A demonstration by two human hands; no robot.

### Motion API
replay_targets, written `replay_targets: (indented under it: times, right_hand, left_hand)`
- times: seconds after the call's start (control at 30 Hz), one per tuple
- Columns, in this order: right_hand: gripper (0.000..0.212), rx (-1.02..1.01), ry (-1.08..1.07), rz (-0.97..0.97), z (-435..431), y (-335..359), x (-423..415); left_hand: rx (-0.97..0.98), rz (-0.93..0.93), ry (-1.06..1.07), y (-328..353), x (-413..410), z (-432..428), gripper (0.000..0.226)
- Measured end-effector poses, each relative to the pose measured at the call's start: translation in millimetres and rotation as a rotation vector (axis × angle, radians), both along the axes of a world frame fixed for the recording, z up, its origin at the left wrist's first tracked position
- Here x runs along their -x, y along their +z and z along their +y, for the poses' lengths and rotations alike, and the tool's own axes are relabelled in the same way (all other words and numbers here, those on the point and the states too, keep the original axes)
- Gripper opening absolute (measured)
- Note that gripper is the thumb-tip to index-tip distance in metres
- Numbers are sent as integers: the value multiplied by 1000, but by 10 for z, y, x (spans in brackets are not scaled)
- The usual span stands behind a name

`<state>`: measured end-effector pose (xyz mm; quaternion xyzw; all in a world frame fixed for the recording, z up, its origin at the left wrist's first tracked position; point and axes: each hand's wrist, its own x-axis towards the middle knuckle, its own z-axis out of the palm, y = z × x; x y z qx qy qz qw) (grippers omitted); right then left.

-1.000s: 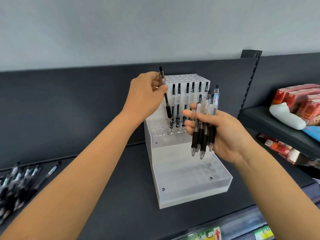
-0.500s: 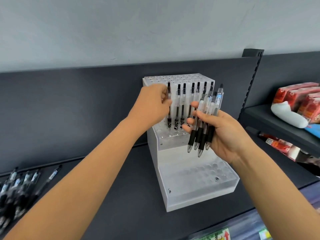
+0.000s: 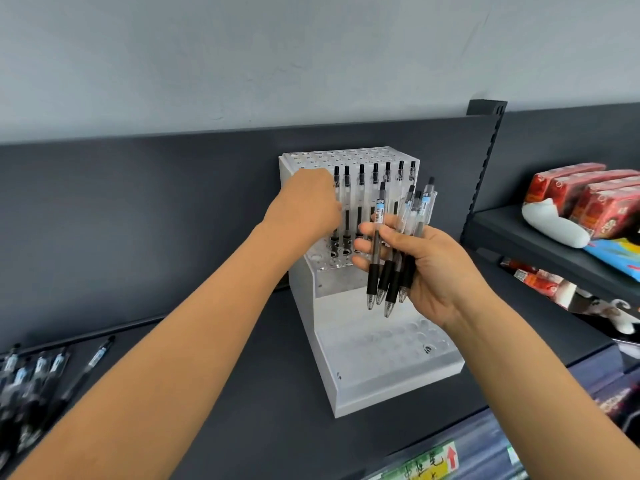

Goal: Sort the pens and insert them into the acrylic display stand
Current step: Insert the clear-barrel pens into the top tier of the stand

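At the stand's middle step: a row of clear-barrelled, black-grip pens (image 3: 361, 202) stood upright in the holes of the frosted acrylic tiered stand (image 3: 381, 372), near the dark shelf's (image 3: 225, 410) back edge.
Left hand (image 3: 304, 206): curled round the leftmost pen (image 3: 336, 174), probably seating it.
Right hand (image 3: 433, 271): clamped on a fanned bundle of like pens (image 3: 373, 282), tips down, kept close for feeding.
Shelf's left edge: loose pens (image 3: 31, 379) lay awaiting sorting.

Stepped acrylic stand (image 3: 381, 372), upright pen row (image 3: 361, 202) in its middle tier; pen bundle (image 3: 373, 282) held before it, loose pens (image 3: 20, 379) left.
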<state>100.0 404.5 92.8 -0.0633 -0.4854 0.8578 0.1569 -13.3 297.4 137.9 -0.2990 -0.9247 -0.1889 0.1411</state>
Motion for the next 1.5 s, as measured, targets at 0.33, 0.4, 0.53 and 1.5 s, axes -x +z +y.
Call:
replay_targets:
  times: [0.33,0.4,0.53,1.5]
  right_hand:
    - [19,1,15,3,-147,13,46]
    - [23,-15,18,1,-175,22,67]
    - [29,-44,48,16,-194,57,82]
    - [24,-3,-45,-53,38,40,9]
  left_hand:
    - [-389,-362,-324,-81,-267,-293,30]
    - [-476,-456,-398,-151,-265,-309,22]
    - [-626,-448,-449,-117,-182,-404,10]
    - [-551,-61,-225,-312,104,-346,17]
